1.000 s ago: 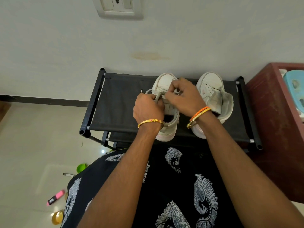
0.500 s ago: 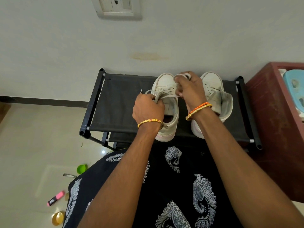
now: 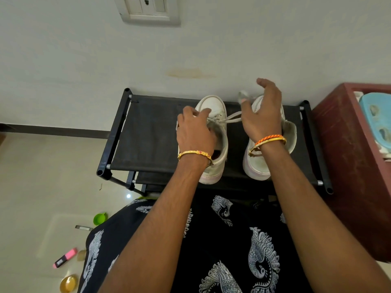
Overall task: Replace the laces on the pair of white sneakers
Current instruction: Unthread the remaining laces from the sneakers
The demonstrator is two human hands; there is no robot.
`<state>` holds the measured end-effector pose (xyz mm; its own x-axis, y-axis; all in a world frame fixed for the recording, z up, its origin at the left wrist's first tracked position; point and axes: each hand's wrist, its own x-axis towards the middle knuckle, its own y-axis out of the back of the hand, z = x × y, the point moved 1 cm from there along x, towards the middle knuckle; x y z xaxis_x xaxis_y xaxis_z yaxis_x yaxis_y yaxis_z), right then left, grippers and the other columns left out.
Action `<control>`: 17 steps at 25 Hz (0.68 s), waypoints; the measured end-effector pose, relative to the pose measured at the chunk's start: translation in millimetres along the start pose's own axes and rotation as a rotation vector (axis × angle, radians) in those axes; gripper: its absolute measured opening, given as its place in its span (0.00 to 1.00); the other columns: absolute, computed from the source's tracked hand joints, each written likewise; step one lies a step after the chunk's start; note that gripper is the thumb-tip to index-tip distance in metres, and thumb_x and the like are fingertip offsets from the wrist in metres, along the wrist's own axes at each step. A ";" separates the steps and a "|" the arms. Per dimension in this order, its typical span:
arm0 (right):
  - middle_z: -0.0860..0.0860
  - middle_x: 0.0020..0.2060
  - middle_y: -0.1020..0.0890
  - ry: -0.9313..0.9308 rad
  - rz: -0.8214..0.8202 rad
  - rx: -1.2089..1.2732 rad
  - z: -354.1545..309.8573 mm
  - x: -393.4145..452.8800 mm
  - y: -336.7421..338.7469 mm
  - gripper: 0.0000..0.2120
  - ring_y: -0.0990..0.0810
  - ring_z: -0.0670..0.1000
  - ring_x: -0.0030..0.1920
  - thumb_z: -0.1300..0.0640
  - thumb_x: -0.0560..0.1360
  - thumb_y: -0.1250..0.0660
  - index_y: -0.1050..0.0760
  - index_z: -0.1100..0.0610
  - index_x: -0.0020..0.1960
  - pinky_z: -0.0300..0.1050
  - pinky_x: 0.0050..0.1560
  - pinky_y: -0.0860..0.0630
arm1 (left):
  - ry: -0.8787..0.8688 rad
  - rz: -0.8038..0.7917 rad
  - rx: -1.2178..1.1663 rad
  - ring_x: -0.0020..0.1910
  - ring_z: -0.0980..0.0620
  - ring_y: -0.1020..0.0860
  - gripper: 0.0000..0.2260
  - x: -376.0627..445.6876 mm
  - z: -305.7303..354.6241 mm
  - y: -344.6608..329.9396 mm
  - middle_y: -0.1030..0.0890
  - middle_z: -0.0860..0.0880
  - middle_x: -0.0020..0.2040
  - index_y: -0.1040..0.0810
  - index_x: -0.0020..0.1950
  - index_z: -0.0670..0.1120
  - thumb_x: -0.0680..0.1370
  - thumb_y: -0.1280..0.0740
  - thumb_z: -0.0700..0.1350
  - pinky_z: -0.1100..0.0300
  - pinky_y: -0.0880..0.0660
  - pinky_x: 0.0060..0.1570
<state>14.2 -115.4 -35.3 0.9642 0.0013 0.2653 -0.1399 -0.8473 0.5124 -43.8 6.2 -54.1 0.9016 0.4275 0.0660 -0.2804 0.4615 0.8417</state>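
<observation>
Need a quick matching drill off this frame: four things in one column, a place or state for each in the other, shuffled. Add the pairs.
Things:
1. left sneaker
2. right sneaker
3. pink marker
4. blue tub

Place or state:
A. on the floor, lower left of the view
B. on the black rack, lace running from it toward the right hand
C. on the red cabinet, at the right edge
D. on the black rack, partly behind the right wrist

Pairs: 1-B, 2-D, 3-A, 4-C
</observation>
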 end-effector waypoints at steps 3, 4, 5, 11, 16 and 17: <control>0.57 0.65 0.32 0.109 -0.027 -0.132 -10.6 -7.1 2.2 0.22 0.36 0.55 0.68 0.59 0.69 0.36 0.29 0.58 0.63 0.39 0.65 0.37 | -0.090 -0.065 0.082 0.60 0.47 0.32 0.16 7.3 -0.9 -2.5 0.27 0.46 0.61 0.24 0.65 0.51 0.78 0.35 0.43 0.51 0.27 0.57; 0.55 0.63 0.32 0.120 -0.082 -0.148 -15.2 -11.0 2.1 0.21 0.35 0.54 0.66 0.56 0.67 0.37 0.27 0.56 0.60 0.42 0.64 0.37 | -0.094 -0.071 0.093 0.60 0.47 0.31 0.15 10.4 -2.2 -2.3 0.27 0.46 0.60 0.23 0.64 0.50 0.78 0.35 0.43 0.51 0.27 0.57; 0.54 0.60 0.31 0.123 -0.167 -0.171 -18.8 -16.3 0.7 0.20 0.35 0.53 0.64 0.55 0.67 0.37 0.26 0.56 0.58 0.41 0.62 0.37 | -0.092 -0.070 0.098 0.59 0.46 0.30 0.14 13.4 -3.6 -1.4 0.26 0.46 0.60 0.22 0.63 0.50 0.78 0.35 0.43 0.51 0.27 0.57; 0.58 0.53 0.24 -0.069 -0.492 -0.409 -11.5 -36.9 -17.6 0.18 0.24 0.58 0.52 0.55 0.73 0.32 0.30 0.58 0.60 0.51 0.50 0.24 | -0.149 -0.026 0.074 0.58 0.47 0.28 0.09 19.6 -0.6 0.0 0.27 0.46 0.63 0.19 0.54 0.45 0.76 0.35 0.39 0.54 0.30 0.53; 0.56 0.39 0.23 -0.122 -0.412 -0.458 -13.0 -24.1 -22.1 0.11 0.26 0.55 0.40 0.53 0.73 0.34 0.24 0.62 0.49 0.42 0.36 0.34 | -0.200 -0.050 0.044 0.54 0.47 0.25 0.07 19.5 1.5 0.3 0.27 0.47 0.63 0.19 0.50 0.41 0.77 0.35 0.40 0.57 0.28 0.47; 0.55 0.38 0.24 -0.133 -0.422 -0.450 -12.5 -24.2 -22.2 0.11 0.26 0.55 0.39 0.53 0.73 0.34 0.24 0.62 0.49 0.40 0.34 0.34 | -0.202 -0.055 0.039 0.53 0.48 0.25 0.07 19.1 1.8 -0.1 0.26 0.47 0.61 0.19 0.50 0.41 0.77 0.35 0.40 0.58 0.29 0.46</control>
<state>-8.8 -89.9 -42.9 0.9728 0.1963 -0.1233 0.2052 -0.4821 0.8518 -25.9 12.9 -51.9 0.9642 0.2355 0.1221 -0.2192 0.4479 0.8668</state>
